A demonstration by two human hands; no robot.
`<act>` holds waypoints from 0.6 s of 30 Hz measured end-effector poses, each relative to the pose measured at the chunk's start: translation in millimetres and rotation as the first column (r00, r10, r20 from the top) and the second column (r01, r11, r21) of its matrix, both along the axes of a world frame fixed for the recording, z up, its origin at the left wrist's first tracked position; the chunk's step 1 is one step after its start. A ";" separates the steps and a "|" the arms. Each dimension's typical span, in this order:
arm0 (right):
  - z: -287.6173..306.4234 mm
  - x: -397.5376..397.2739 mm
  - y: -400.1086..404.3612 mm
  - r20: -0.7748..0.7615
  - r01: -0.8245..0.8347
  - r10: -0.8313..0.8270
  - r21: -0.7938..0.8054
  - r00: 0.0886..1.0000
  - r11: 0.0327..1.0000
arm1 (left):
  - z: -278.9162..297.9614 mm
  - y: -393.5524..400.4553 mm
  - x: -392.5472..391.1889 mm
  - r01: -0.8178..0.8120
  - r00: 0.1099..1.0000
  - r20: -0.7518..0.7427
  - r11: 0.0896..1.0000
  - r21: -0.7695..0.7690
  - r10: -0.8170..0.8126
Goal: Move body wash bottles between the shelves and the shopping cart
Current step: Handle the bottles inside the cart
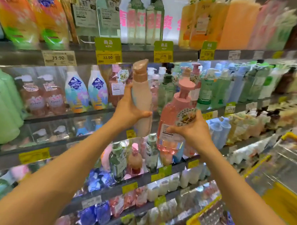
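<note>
**What you can't make out here**

Right side is motion-blurred: shopping cart [280, 165] is cut off by the frame edge, contents unreadable. Far-right shelf bottles [276, 82] are smeared, labels illegible. Left hand [127, 109] hides the beige bottle [141, 98] label; right hand [193, 130] covers pt of the pink bottle [173, 120] sticker. Middle price tag [163, 55] is too blurry to read.

The tall bottle [141, 101] is pale peach with a bronze-tan pump top. The round bottle [174, 124] is clear salmon pink with a matte pink pump, a white label and a round green-edged sticker. The shelf tags [108, 51] are green above and yellow below with dark figures. On the shelf to the left, two bottles [86, 93] fade white to blue, pink and orange under a navy badge. The shopping cart [277, 186] has yellow trim.
</note>
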State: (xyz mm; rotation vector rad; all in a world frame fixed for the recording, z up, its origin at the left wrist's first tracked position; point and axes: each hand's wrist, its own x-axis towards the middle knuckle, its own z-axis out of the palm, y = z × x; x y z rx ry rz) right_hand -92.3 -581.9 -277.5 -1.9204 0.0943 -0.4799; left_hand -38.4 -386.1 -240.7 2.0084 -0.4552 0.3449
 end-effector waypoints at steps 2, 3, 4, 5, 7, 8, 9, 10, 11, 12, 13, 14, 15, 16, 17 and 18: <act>-4.4 -30.7 -15.9 -0.018 0.052 -0.053 -0.023 0.998 0.998 | -4.9 -20.0 -23.7 0.063 0.997 -0.054 0.998 0.019 -0.062; -7.4 -45.4 -26.2 -0.018 0.076 -0.077 -0.031 0.997 0.997 | -7.7 -31.4 -33.8 0.097 0.992 -0.080 0.995 0.019 -0.096; -9.4 -60.1 -37.2 -0.020 0.104 -0.104 -0.039 0.994 0.994 | -11.7 -43.4 -42.2 0.137 0.986 -0.098 0.990 0.016 -0.135; -11.8 -74.6 -49.7 -0.030 0.136 -0.137 -0.049 0.990 0.990 | -17.0 -56.8 -49.5 0.175 0.979 -0.109 0.984 0.015 -0.172; -15.2 -104.2 -76.0 -0.064 0.178 -0.181 -0.051 0.981 0.983 | -27.0 -87.0 -63.9 0.228 0.966 -0.134 0.973 0.022 -0.223; -18.3 -118.3 -89.6 -0.081 0.200 -0.203 -0.044 0.976 0.979 | -32.1 -104.2 -70.6 0.254 0.958 -0.145 0.967 0.029 -0.248; -23.0 -132.6 -105.0 -0.094 0.231 -0.233 -0.034 0.968 0.972 | -37.9 -123.6 -78.4 0.286 0.948 -0.154 0.958 0.028 -0.278; -27.9 -146.2 -120.3 -0.108 0.270 -0.271 -0.025 0.957 0.963 | -44.3 -143.3 -86.1 0.314 0.938 -0.165 0.949 0.027 -0.305; -32.7 -161.2 -135.6 -0.119 0.311 -0.311 -0.023 0.943 0.950 | -51.3 -164.4 -95.5 0.344 0.927 -0.172 0.938 0.031 -0.334; -38.1 -177.2 -150.7 -0.129 0.347 -0.347 -0.026 0.929 0.938 | -59.3 -186.3 -105.8 0.379 0.912 -0.185 0.924 0.040 -0.366; -44.5 -192.2 -165.0 -0.141 0.375 -0.375 -0.029 0.916 0.927 | -68.7 -206.8 -115.2 0.414 0.894 -0.204 0.909 0.043 -0.398; -49.7 -206.3 -177.9 -0.153 0.400 -0.401 -0.037 0.903 0.916 | -78.5 -226.0 -125.2 0.445 0.876 -0.231 0.895 0.045 -0.424; -54.2 -219.7 -190.3 -0.164 0.426 -0.427 -0.045 0.889 0.904 | -87.8 -244.2 -135.4 0.475 0.856 -0.255 0.879 0.043 -0.450; -57.9 -231.4 -201.9 -0.174 0.454 -0.455 -0.050 0.873 0.890 | -94.9 -260.3 -145.0 0.505 0.836 -0.271 0.862 0.040 -0.477; -62.1 -240.8 -213.1 -0.185 0.483 -0.483 -0.049 0.856 0.874 | -101.8 -275.3 -152.8 0.531 0.818 -0.283 0.846 0.040 -0.500; -66.7 -248.6 -223.9 -0.198 0.513 -0.512 -0.050 0.836 0.857 | -107.5 -289.4 -159.5 0.552 0.802 -0.296 0.833 0.034 -0.520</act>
